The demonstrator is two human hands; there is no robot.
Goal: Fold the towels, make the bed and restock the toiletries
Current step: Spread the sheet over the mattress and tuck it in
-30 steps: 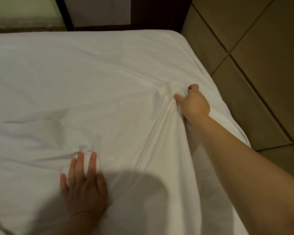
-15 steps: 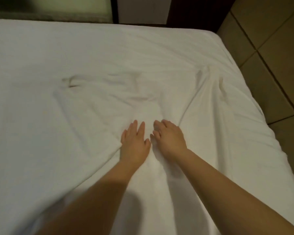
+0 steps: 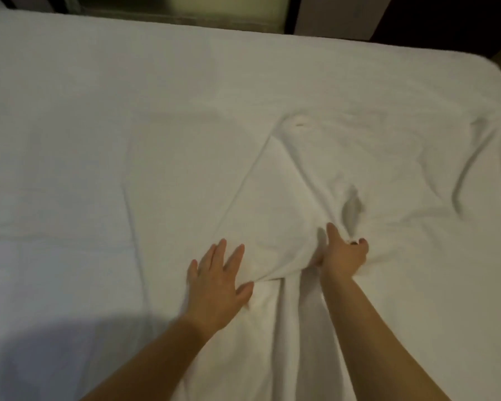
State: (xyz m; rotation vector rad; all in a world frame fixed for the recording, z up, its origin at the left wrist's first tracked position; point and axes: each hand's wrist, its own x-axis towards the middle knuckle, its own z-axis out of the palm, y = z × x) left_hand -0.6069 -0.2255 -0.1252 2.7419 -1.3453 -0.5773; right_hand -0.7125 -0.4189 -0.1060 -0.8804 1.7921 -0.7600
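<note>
Head view, looking down and forward over a bed [image 3: 243, 34] covered by a white sheet [image 3: 128, 117]. The sheet spreads across nearly the whole frame, smooth on the left half and rumpled on the right.

Left hand [image 3: 219, 280] lies palm down on the sheet in the lower centre, fingers straight and spread, flat against the fabric and holding nothing. Its thumb side touches the lower edge of a raised fold [image 3: 272, 215].

Right hand [image 3: 343, 251] is just to the right of it, the two hands close but not touching. Its fingers are curled into the sheet and the thumb is tucked under the fabric, so it is clamped on a bunch of sheet at the right side of the fold. One finger points forward along the cloth. Blur makes the exact finger layout hard to read.

The fold is a broad triangular flap that rises between the hands and narrows toward mid bed. A small dark pucker [image 3: 352, 211] sits just beyond the right hand. Long creases [image 3: 460, 180] run further right, near the bed's right edge. Both bare forearms enter from the bottom. A shadow [image 3: 70, 348] covers the sheet at lower left.

Beyond the far edge of the bed are dark furniture [image 3: 434, 21] and a pale panel [image 3: 333, 15], both blurred.
</note>
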